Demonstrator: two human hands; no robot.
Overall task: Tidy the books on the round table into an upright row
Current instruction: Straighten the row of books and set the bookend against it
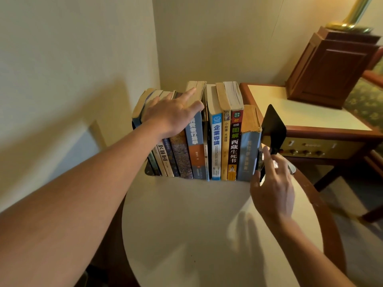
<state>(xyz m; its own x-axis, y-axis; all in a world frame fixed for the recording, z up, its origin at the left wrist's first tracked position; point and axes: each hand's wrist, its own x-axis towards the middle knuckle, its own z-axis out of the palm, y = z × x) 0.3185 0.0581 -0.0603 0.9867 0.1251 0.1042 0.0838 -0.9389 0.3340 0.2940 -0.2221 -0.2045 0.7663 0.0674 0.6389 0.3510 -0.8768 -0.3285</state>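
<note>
Corner worktop (186, 214) bears the book row (215, 141); left hand (172, 114) rests atop it, fingers spread flat; right hand (273, 189) fingers pinch the black bookend (273, 127) beside it.

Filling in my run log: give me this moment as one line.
books: standing in row on round table | left hand: flat on their tops | right hand: holds black bookend at row's right end

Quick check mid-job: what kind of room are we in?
Likely a hotel room: a side console with built-in knobs, a brass lamp on a wooden base, and the small round table of books tucked in a corner.
</note>
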